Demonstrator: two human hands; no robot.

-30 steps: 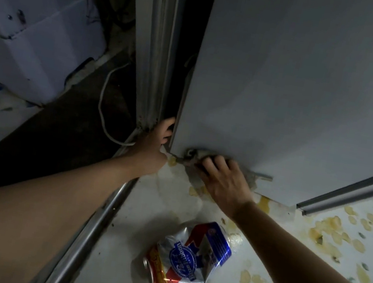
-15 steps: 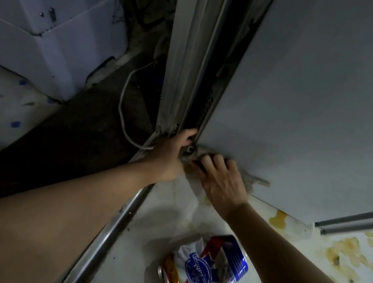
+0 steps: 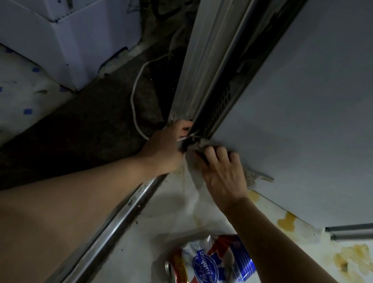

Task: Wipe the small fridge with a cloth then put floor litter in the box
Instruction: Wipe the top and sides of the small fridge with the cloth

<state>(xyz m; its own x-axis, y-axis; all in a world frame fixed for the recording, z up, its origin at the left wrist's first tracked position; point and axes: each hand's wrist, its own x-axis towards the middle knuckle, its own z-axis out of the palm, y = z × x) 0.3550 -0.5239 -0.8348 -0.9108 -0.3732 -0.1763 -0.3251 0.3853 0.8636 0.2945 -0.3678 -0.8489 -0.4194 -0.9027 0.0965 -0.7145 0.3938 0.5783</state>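
The small white fridge [image 3: 330, 112] fills the upper right, seen from above. My right hand [image 3: 222, 170] presses a grey cloth [image 3: 255, 176] against the fridge's lower side wall, near its back corner. My left hand [image 3: 167, 148] grips the bottom corner of the fridge beside the dark rear gap; its fingertips curl around something thin and pale, which I cannot identify. A crushed red, white and blue beer can [image 3: 208, 267] lies on the floor just below my right forearm.
A metal door track [image 3: 113, 225] runs diagonally across the floor under my left arm. A white cable [image 3: 136, 97] lies on the dark floor behind it. Another white appliance [image 3: 54, 8] stands at upper left. Yellow stains [image 3: 353, 260] spot the pale floor at right.
The view has shifted so the fridge corner and both hands sit further right and lower. My left hand has curled more tightly at the corner; my right hand stays on the cloth.
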